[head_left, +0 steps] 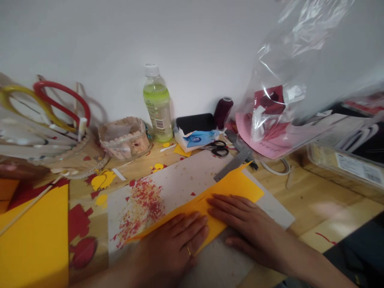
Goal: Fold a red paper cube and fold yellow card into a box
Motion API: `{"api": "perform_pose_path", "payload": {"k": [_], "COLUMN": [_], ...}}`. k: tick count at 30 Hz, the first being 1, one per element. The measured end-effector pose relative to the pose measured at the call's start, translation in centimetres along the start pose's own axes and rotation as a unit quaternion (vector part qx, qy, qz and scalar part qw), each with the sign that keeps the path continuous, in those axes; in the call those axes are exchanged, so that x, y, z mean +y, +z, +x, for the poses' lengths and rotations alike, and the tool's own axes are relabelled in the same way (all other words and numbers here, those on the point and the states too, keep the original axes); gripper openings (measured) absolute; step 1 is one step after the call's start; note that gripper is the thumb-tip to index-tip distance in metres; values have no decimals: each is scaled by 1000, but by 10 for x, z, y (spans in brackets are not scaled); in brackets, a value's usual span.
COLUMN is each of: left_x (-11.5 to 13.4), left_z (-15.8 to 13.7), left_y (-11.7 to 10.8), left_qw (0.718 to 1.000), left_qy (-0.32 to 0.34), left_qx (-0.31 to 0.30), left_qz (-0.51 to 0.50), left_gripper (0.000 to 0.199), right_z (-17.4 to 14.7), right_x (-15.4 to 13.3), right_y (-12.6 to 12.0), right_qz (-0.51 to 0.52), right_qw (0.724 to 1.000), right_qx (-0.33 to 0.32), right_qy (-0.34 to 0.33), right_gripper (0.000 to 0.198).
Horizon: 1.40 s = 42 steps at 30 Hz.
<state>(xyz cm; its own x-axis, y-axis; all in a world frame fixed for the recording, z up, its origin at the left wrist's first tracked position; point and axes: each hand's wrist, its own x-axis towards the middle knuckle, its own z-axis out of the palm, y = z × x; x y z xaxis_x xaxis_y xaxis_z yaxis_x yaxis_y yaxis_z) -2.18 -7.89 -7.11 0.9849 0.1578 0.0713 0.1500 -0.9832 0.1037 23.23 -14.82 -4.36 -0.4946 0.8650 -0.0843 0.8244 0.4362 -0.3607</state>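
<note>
A folded sheet of orange-yellow paper lies slantwise across a pale board. Flat on its left part rests my left hand, fingers stretched out, a ring on one finger. My right hand presses on the paper's middle with fingers extended and thumb apart. Neither hand grips anything. Beyond the paper's upper edge a grey metal ruler lies partly covered. Red and cream paper scraps are scattered on the board left of the paper.
Black-handled scissors, a tissue pack and a green drink bottle stand or lie at the back. Left are a basket, red and yellow cut-outs and yellow paper. A plastic box sits right.
</note>
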Motion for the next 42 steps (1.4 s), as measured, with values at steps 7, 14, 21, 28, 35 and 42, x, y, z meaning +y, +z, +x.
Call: {"api": "perform_pose_path", "payload": {"k": [7,14,21,28,35,42], "left_x": [-3,-4,-4,-4,-1,0], "left_z": [6,7,4,4,7,5], "left_y": [-4,-6,-4,3,-18,-23], "left_qw": [999,998,998,998,998,998], "left_qy": [23,30,34,35,11,-19], "left_qx": [-23,-17,7,11,-56,-62], "left_qz": [30,48,54,42,1,-17], "left_gripper": [42,41,41,43,45,46], "right_z": [3,6,4,-17,-34,-47], "right_x": [0,-19,-12,23,51,30], "right_y": [2,1,-2,-4,-7,-1], "right_qz": [9,-3,34,-32,-129,-208], "right_qw": [1000,1000,999,998,988,962], "right_qx": [8,-19,-27,38,58,151], "right_qy": [12,-18,-29,39,64,90], "right_gripper": [52,66,66,68,67,80]}}
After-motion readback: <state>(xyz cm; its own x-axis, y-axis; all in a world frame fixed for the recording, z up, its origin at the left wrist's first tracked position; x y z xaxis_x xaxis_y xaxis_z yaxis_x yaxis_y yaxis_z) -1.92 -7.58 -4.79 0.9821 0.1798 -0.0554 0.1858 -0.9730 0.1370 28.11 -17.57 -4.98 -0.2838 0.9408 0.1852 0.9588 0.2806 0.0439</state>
